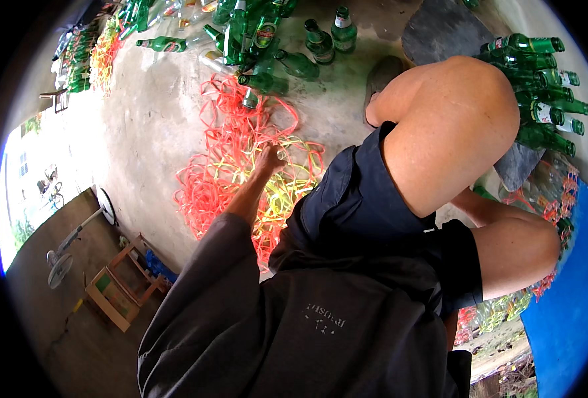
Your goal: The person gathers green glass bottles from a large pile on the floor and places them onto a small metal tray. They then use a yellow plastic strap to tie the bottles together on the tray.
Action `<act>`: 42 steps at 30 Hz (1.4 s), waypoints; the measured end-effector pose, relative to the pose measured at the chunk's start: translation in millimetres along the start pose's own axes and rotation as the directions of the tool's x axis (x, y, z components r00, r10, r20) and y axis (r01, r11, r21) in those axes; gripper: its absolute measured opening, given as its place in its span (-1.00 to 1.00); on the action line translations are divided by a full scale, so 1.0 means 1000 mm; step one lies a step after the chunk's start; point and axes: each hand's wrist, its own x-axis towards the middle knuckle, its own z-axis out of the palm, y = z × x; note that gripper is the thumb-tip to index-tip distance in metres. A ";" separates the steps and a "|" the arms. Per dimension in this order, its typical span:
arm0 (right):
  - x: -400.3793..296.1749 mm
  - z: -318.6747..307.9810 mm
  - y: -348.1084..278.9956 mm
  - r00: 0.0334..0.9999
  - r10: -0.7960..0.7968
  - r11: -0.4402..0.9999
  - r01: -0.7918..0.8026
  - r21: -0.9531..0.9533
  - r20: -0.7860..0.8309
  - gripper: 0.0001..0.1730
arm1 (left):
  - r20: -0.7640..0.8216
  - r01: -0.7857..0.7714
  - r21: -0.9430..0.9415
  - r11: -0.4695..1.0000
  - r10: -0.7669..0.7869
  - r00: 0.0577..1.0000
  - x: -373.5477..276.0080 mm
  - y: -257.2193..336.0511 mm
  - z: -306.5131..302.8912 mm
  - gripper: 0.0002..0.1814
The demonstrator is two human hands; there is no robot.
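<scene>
My left hand point(272, 158) reaches down into a loose tangle of red plastic strapping point(199, 194) and yellow-green strapping point(286, 194) on the concrete floor. Its fingers are partly hidden, so I cannot tell whether they hold a strand. My right hand is out of view. At the far end of the tangle, a green glass bottle point(269, 83) lies on its side. Another green bottle point(299, 64) lies close by, and two stand upright: one dark green bottle point(320, 44) and one with a white neck label point(344, 32).
More bottles point(237, 35) crowd the top. Beside my bent knee, green bottles point(543, 94) are stacked lying down near a dark slab point(438, 32). Strap-bound bottles point(565, 199) border a blue surface point(577, 268) at right. A fan point(60, 268) and wooden chair point(120, 293) stand left.
</scene>
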 end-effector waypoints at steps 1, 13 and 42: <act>-0.001 -0.003 0.002 1.000 0.003 1.000 -0.003 0.004 -0.003 -0.77 | -0.015 -0.018 -0.024 1.000 0.018 1.000 -0.005 0.000 -0.004 -0.41; -0.031 -0.046 0.046 0.998 0.050 0.999 -0.049 0.014 -0.048 -0.78 | -0.178 -0.123 -0.647 0.753 0.008 0.984 -0.105 0.021 -0.100 -0.80; -0.146 -0.011 -0.175 0.497 -0.862 0.486 0.866 0.118 -0.097 -0.53 | -0.670 -0.719 -0.694 0.052 0.320 0.670 -0.316 0.271 -0.291 -0.88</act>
